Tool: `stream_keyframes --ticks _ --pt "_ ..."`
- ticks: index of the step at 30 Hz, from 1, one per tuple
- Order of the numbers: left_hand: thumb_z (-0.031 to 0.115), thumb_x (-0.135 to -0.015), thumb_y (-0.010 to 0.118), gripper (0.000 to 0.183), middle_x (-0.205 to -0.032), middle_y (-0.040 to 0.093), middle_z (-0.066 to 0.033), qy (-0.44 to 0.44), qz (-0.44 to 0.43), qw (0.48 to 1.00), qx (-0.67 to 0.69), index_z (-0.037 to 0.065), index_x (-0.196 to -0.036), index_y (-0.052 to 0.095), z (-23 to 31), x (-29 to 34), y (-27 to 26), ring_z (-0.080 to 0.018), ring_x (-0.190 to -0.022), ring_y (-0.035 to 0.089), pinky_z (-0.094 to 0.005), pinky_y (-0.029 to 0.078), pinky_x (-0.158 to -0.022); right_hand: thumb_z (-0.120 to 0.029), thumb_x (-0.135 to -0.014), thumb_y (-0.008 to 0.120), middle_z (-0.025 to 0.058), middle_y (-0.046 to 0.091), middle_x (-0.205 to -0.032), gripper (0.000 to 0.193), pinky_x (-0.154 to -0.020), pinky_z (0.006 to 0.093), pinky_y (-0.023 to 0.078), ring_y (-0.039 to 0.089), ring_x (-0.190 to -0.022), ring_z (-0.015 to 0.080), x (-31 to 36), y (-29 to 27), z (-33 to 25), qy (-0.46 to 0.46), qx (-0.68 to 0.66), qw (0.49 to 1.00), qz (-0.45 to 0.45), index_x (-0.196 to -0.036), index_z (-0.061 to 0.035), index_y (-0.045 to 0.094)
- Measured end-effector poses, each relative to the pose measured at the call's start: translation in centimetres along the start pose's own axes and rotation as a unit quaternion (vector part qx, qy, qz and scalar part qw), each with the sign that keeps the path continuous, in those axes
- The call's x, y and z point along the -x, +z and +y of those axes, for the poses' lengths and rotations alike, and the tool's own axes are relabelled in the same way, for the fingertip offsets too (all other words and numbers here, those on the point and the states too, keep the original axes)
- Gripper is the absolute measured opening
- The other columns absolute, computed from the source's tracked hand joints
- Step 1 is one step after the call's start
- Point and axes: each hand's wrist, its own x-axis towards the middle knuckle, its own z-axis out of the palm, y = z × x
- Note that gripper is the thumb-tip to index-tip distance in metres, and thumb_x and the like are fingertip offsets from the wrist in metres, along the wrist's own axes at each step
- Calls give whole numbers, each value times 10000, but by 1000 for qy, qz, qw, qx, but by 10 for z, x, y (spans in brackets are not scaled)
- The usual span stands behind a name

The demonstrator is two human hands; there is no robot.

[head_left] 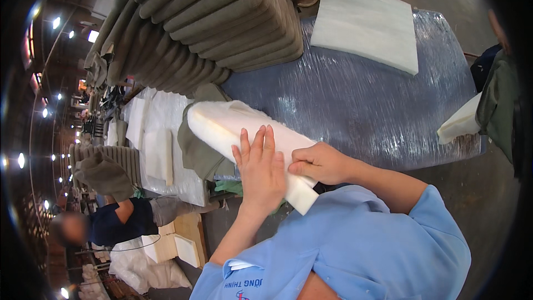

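A long white foam cushion wrapped in fluffy batting [250,119] lies slantwise in front of my body, its rounded far end toward the left. My left hand [260,169] rests flat on its near part, fingers stretched out. With curled fingers, my right hand [319,164] grips the cushion's near right edge. A white flap [301,195] sticks out below that hand, toward my shirt. Under the cushion's far end lies a piece of olive-green fabric [202,150]. What my right fingertips press on underneath is hidden.
Plastic-wrapped table [361,116] ahead, bearing a flat white foam sheet [366,22]. Olive cushions [233,16] are stacked high at the far left. On the right, a person's olive cloth [499,100] covers part of another foam piece [462,119]. Another person [125,219] works at left.
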Motion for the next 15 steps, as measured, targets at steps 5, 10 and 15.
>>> stream_keyframes --ticks 5,10,15 --pt "246 -1085 438 603 -1663 364 -237 14 94 988 121 -44 -1608 354 -38 -18 -19 -520 -1579 170 -600 42 -1281 -349 -1084 599 -1 553 -709 378 -639 314 440 511 -703 79 -4 -11 8 29 -48 997 51 -867 -41 627" --pt "221 -1063 465 599 -1668 391 -194 44 89 995 14 -2 -1613 381 -64 -27 -3 -477 -1594 177 -615 12 -1277 -350 -1098 581 -33 542 -749 395 -652 293 417 467 -730 62 -17 -18 15 115 -84 988 59 -863 -36 630" --pt "225 -957 609 524 -1460 560 -193 102 105 989 39 -8 -1426 585 -69 -40 -8 -485 -1506 341 -641 122 -1261 -384 -1101 550 27 634 -808 415 -714 325 470 554 -777 104 -36 -38 2 30 -28 991 130 -946 -22 681"
